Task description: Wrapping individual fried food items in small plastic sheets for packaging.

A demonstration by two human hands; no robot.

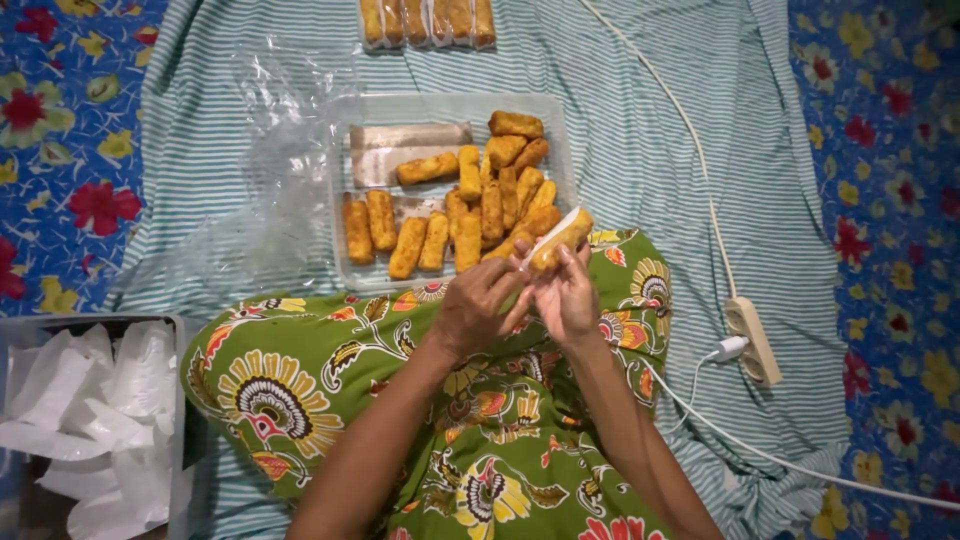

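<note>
A blue floral cloth (60, 150) covers the floor at the left and right edges of the frame, and over it, filling the middle from top to bottom, lies a teal-and-white striped sheet (640, 120). The lower centre is taken up by the person's lap in a green patterned garment (330, 380), both forearms rising from the bottom edge toward the middle.

At lower left stands a grey bin (180, 400) stuffed with white crumpled wrappers (90, 420). At upper centre a clear plastic tray (345, 270) rests on the sheet, touching the lap's far edge and holding many golden fried sticks (470, 200), some in a row, some heaped; two pale paper strips lie in its upper left. Loose clear film (270, 150) lies crumpled just left of the tray. At the very top centre a row of already wrapped sticks (425, 20) is cut by the frame. A white cord (690, 130) runs down the right side to a power strip (752, 340) with a plug in it.

Just below the tray's lower right corner, the left hand (478, 305) and right hand (568, 300) meet, touching. They share one fried stick in clear wrap (560, 238), its long axis slanting from lower left to upper right, lifted above the lap. The right hand's fingers close round its lower end; the left hand's fingertips pinch the wrap at that same end. The stick juts up and away from both, slightly nearer the right hand.
</note>
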